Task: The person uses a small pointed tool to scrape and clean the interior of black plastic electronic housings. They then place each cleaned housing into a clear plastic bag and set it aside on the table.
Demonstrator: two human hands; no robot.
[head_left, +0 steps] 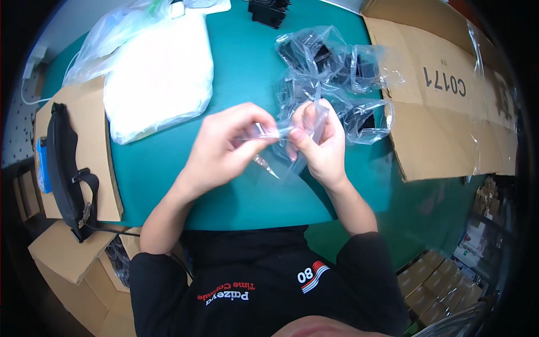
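Both hands meet above the middle of a green table, working at one clear plastic bag (286, 163). My left hand (230, 140) is closed, pinching one edge of the film between thumb and fingers. Curled round another part of the same bag, my right hand (321, 143) grips it with the thumb pressed against the fingers. The bag is crumpled and see-through, and I cannot make out whether it holds anything. Just beyond my right hand lie several clear bags with black parts (314, 59) inside, touching one another.
A large white plastic-wrapped bundle (163, 73) lies at left. Loose black parts (268, 12) sit at the far edge. An opened cardboard box (443, 101) stands at right. At far left, a black pouch with a strap (64, 163) rests on cardboard (109, 194). Another open box (73, 269) is below.
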